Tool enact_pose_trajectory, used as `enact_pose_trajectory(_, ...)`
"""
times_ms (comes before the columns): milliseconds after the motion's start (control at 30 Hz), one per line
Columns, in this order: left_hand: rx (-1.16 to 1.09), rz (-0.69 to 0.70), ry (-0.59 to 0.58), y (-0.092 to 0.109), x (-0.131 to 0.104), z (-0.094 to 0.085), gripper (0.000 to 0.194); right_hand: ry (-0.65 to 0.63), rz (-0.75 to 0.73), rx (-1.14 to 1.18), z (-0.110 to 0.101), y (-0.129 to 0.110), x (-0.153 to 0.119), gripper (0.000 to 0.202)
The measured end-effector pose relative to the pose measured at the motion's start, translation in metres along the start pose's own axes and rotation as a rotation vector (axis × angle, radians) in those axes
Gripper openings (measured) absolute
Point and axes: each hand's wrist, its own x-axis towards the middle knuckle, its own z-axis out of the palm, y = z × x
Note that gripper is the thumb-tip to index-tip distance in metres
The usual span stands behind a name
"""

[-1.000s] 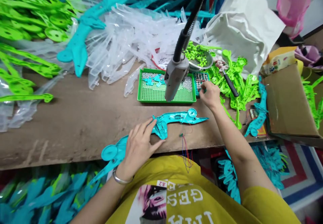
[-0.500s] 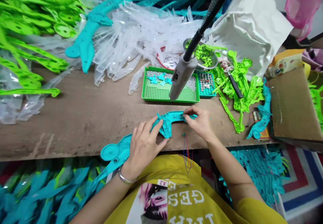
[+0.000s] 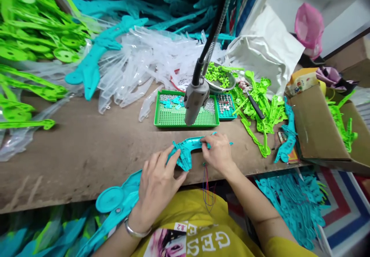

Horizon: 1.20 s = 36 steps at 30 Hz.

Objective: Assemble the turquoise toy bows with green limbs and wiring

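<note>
A teal molded plastic shell [image 3: 185, 157] lies open side up near the front edge of the bench, its ribbed inside showing. My left hand [image 3: 158, 183] is spread over its left part, thumb and fingers holding it on both sides. At the narrow right arm of the shell, my right hand [image 3: 218, 153] has its fingertips pinched together; whatever they grip is hidden. Thin red and blue wires [image 3: 206, 183] with a small green end hang over the bench edge below that hand. A broad teal piece with a round disc [image 3: 110, 199] extends under my left wrist.
A green tray [image 3: 170, 120] holds small teal parts and screws, under a lamp head [image 3: 195, 102]. Clear plastic pieces [image 3: 138, 64] and lime-green parts [image 3: 263, 102] are heaped behind. A screwdriver [image 3: 256, 106] lies on the right heap, left of a cardboard box [image 3: 312, 129].
The head view has shifted, so the bench items appear lower and further left. My right fingers have moved slightly inward along the shell's arm and curled more; my left hand keeps its hold.
</note>
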Motion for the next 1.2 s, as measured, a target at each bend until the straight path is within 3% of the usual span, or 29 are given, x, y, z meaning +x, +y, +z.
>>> enact_pose_trajectory(67, -0.001, 0.003, -0.001, -0.001, 0.000, -0.001, 0.050, 0.053, 0.011, 0.108, -0.004, 0.023, 0.017, 0.020)
enact_pose_trajectory(167, -0.009, 0.008, -0.011, -0.001, 0.001, -0.001, 0.051, 0.169, 0.156, 0.063, -0.005, 0.061, 0.052, 0.028)
enact_pose_trajectory(267, -0.012, 0.000, -0.023, 0.000, 0.001, -0.001, 0.053, 0.110, 0.236, -0.058, 0.002, 0.086, 0.080, 0.027)
enact_pose_trajectory(367, -0.013, -0.015, -0.040, 0.001, 0.001, -0.001, 0.054, 0.037, 0.273, -0.153, 0.009, 0.093, 0.093, 0.028)
enact_pose_trajectory(467, -0.017, -0.035, -0.056, 0.001, 0.001, -0.001, 0.053, 0.022, 0.316, -0.181, 0.008, 0.089, 0.096, 0.028)
enact_pose_trajectory(533, -0.017, -0.044, -0.060, 0.000, 0.001, 0.000, 0.054, 0.058, 0.348, -0.077, 0.002, 0.082, 0.092, 0.026)
enact_pose_trajectory(633, -0.021, -0.048, -0.061, -0.001, 0.001, 0.001, 0.055, 0.083, 0.389, 0.322, -0.007, 0.061, 0.072, 0.019)
enact_pose_trajectory(767, -0.027, -0.061, -0.066, 0.000, 0.001, 0.001, 0.053, -0.090, 0.417, 0.735, -0.008, 0.025, 0.033, 0.015)
enact_pose_trajectory(900, -0.030, -0.068, -0.063, 0.001, 0.002, 0.000, 0.052, -0.119, 0.478, 0.748, 0.002, 0.008, 0.013, 0.016)
enact_pose_trajectory(1200, -0.067, -0.083, -0.069, 0.003, 0.002, 0.000, 0.051, 0.000, 0.557, 0.817, 0.009, 0.010, 0.005, 0.015)
